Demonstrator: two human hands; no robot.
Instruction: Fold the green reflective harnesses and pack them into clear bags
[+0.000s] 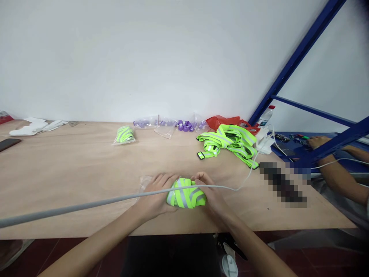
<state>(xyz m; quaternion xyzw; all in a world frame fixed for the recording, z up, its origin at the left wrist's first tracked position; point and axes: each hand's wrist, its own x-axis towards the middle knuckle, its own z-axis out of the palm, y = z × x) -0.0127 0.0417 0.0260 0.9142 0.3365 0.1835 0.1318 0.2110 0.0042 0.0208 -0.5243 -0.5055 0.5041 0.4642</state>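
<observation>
A folded bundle of neon green reflective strap (184, 196) lies near the table's front edge, between my two hands. My left hand (160, 196) grips its left side, over a clear plastic bag (145, 182) that shows behind the fingers. My right hand (210, 191) holds the bundle's right side, fingers bent against it. Farther back, a loose pile of the same strap (230, 142) with black buckles lies on the right. Another folded strap in a clear bag (125, 135) rests at the back, left of centre.
Purple rolls (185, 125), clear bags and a red bag (221, 122) line the wall. A grey cable (115, 199) crosses in front of my hands. White gloves (34, 126) lie far left. A blue frame (296, 57), a bottle (266, 115) and another person's arms (340, 179) are right.
</observation>
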